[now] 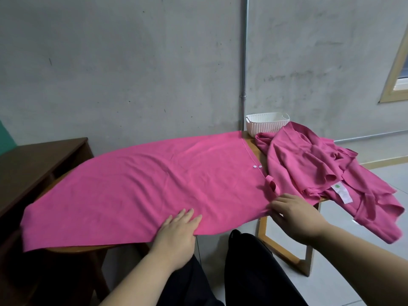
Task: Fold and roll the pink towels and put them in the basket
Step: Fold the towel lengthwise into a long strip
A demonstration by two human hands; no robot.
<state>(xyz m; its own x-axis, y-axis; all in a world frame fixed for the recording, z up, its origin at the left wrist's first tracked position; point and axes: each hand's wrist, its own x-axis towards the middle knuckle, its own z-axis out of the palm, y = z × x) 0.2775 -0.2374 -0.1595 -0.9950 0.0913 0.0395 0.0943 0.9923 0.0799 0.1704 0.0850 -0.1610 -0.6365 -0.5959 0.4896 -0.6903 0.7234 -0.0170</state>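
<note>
A pink towel [154, 186] lies spread flat on the table [257, 149], its long axis running from the left of the hands across to the right. The left hand [176, 235] presses its near edge with straight fingers. The right hand [298, 217] touches the towel's near right corner; whether it pinches cannot be told. Beyond it lie a crumpled pink towel [309, 164] and the basket [267, 124].

Wooden table [260, 159] — one pink towel [154, 184] spread flat across it, crumpled pink towels [309, 164] heaped right, white basket [267, 123] behind.
</note>
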